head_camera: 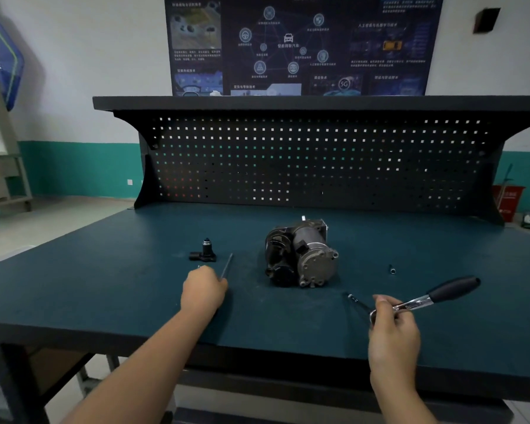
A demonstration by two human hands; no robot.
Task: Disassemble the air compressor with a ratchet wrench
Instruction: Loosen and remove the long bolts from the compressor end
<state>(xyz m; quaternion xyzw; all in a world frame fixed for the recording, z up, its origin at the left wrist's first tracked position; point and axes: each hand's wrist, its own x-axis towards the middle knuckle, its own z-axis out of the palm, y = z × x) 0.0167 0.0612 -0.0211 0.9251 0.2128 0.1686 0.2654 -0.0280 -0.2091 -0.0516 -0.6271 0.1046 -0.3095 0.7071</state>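
The grey and black air compressor (302,254) stands in the middle of the teal workbench (110,289). My right hand (392,328) grips the ratchet wrench (432,296) near its head, to the right of and nearer than the compressor; its black handle points up to the right and a thin extension with a small bit points left. My left hand (203,290) rests on the bench left of the compressor, fingers closed on the near end of a long thin bolt (227,264).
A small black removed part (205,251) stands beyond my left hand. A small socket (392,269) lies right of the compressor. A black pegboard (318,163) with a shelf rises along the back edge of the bench.
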